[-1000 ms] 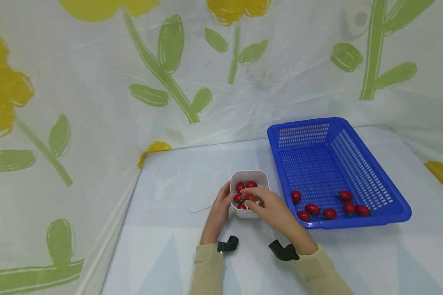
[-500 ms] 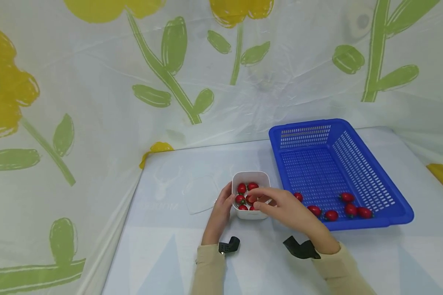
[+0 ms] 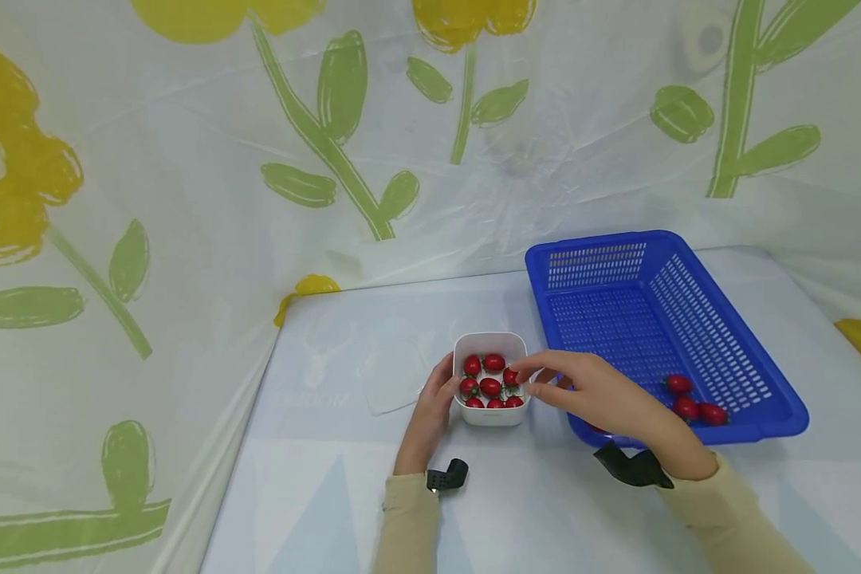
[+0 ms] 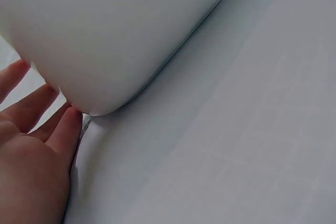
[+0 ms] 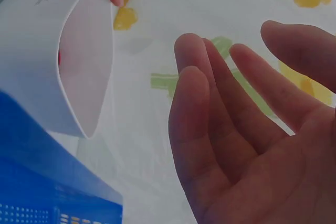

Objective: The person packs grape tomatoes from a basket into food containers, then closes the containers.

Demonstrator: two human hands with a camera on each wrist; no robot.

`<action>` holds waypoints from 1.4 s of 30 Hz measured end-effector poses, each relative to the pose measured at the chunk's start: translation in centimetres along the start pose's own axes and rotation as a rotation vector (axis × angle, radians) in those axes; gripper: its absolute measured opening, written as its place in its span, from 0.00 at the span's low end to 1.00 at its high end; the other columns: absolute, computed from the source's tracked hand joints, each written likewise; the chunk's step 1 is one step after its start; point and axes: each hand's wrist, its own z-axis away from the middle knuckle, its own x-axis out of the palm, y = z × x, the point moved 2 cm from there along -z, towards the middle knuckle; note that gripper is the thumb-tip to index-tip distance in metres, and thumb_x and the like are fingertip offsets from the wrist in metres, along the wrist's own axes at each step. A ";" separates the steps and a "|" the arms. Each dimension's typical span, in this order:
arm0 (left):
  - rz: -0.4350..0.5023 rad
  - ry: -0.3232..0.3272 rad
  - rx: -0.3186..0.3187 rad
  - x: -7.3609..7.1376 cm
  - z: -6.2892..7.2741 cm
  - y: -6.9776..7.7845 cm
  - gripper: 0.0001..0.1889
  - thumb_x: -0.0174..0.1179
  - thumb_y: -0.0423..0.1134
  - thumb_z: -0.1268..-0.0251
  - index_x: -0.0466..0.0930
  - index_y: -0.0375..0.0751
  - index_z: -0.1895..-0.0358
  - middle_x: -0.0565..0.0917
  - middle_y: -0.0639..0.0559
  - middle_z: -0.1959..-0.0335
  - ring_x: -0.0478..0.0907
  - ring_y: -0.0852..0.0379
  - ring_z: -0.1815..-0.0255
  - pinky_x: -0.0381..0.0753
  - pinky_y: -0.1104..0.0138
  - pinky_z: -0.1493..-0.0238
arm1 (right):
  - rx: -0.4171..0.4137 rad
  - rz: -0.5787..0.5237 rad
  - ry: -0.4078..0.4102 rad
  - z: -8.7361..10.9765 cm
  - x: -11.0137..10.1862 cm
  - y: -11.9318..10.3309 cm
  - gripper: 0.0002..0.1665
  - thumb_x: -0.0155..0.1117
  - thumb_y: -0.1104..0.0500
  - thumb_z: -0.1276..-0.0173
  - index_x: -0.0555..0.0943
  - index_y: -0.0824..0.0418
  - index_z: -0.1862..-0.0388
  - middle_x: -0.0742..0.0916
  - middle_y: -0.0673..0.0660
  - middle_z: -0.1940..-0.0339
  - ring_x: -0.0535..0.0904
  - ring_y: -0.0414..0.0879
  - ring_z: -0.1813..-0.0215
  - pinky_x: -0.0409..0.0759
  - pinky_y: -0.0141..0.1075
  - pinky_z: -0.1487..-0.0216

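Note:
A white square container [image 3: 491, 418] with rounded corners stands upright on the table, with several cherry tomatoes [image 3: 490, 387] spread over its bottom. At its left side, my left hand [image 3: 430, 410] rests its fingertips against the outer wall; the left wrist view shows these fingers [image 4: 65, 132] fairly straight on the white side. My right hand [image 3: 603, 395] is over the container's right rim and the near left part of the blue basket [image 3: 696, 436]. Its fingers [image 5: 189, 103] are loosely bent and spread from the thumb, holding nothing, in the right wrist view.
Several more cherry tomatoes [image 3: 685, 408] lie at the near end of the basket, some hidden behind my right hand. A clear flat sheet with rounded corners [image 3: 391, 383] lies left of the container. A flower-printed curtain [image 3: 208, 119] hangs behind the table.
My right hand has moved right from over the container's middle to its right rim, uncovering more tomatoes inside. The left hand stays at the container's left side.

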 end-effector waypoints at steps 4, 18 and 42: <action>-0.001 0.004 0.008 0.0 -0.1 -0.1 0.24 0.43 0.42 0.31 0.56 0.49 0.33 0.59 0.54 0.34 0.52 0.57 0.33 0.51 0.58 0.35 | -0.023 0.017 -0.064 -0.2 -0.6 0.1 0.20 0.56 0.47 0.37 0.74 0.51 0.46 0.81 0.47 0.56 0.75 0.39 0.57 0.76 0.30 0.61; -0.003 -0.012 0.025 -0.1 -0.2 -0.2 0.24 0.42 0.40 0.31 0.54 0.46 0.33 0.57 0.50 0.33 0.51 0.55 0.33 0.49 0.57 0.35 | 0.000 0.016 -0.228 -0.9 -3.2 2.5 0.17 0.57 0.47 0.38 0.74 0.44 0.49 0.80 0.43 0.58 0.77 0.41 0.60 0.77 0.31 0.62; 0.096 -0.006 0.030 -0.6 -1.0 -2.1 0.25 0.46 0.44 0.33 0.57 0.50 0.34 0.59 0.53 0.34 0.51 0.58 0.33 0.47 0.60 0.34 | 0.119 -0.097 -0.373 -1.8 -5.2 8.9 0.17 0.59 0.54 0.38 0.76 0.51 0.49 0.81 0.54 0.55 0.76 0.47 0.55 0.76 0.41 0.55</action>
